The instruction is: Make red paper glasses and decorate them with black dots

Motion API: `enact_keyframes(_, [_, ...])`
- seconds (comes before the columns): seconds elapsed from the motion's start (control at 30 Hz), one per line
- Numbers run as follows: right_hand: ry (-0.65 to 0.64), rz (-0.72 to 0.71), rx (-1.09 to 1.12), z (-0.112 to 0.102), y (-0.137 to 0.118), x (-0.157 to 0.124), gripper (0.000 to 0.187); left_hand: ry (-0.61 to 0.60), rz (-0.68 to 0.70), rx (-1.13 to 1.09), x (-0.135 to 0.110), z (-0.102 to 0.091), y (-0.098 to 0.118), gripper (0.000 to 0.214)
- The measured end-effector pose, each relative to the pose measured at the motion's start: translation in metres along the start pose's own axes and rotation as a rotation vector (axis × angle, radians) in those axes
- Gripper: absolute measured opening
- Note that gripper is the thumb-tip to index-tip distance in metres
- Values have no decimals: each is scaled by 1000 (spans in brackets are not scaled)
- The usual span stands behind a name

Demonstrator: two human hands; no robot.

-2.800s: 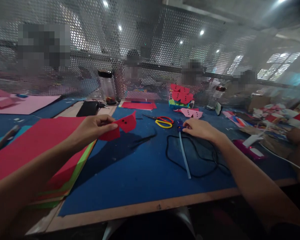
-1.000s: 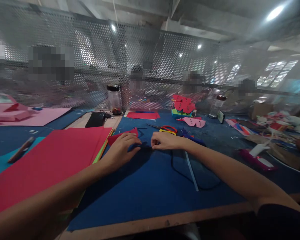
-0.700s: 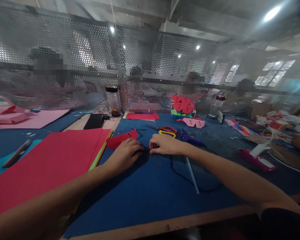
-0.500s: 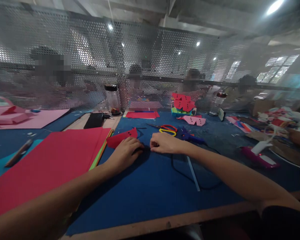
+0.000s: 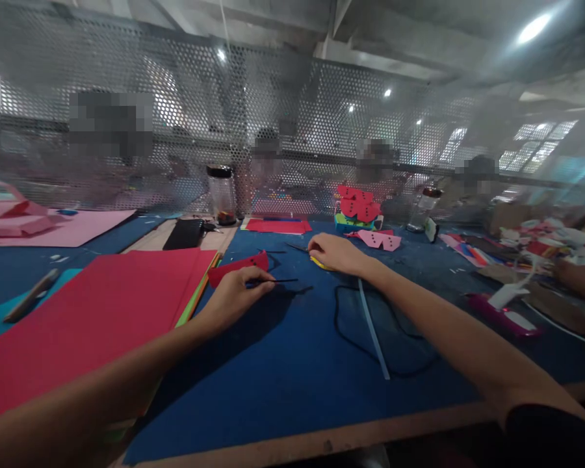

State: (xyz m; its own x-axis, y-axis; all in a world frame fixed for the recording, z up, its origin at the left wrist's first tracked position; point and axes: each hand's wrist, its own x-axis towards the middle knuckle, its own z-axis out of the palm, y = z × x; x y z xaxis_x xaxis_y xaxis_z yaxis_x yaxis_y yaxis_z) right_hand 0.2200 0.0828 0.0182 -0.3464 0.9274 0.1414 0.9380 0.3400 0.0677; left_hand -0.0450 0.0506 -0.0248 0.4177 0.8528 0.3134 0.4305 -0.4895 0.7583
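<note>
Item: left hand [image 5: 238, 296], thumb & forefinger pinched narrow on thin black strip [image 5: 279, 281], held low over blue mat [image 5: 273, 383], just right of red cut-out [image 5: 238, 268] lying flat. Right hand [image 5: 336, 252] lies over scissors [image 5: 316, 262], fingers curled; grip on loops can't be told. Step, by judgement: strip in hand, cutter under right hand. A cut would need loops entered & strip taut. Nearby: black cord [image 5: 370, 338] & pale stick [image 5: 373, 328] by right forearm, snag risk; red paper stack [image 5: 102, 312] left; jar [image 5: 221, 194] at back.
</note>
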Motion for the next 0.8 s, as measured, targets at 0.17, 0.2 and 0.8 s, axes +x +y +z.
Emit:
enact_keyframes(0.17, [-112,142,-137,13,19,12,34,-4,-166,-225,-2,-5,10,27])
enact_keyframes(0.2, [-129,152,-149,16,20,13,36,2,-174,-247,-3,-6,13,27])
enact_keyframes(0.8, [-113,329,85,-16,24,-9,34,-33,-251,-669,-9,-9,9,26])
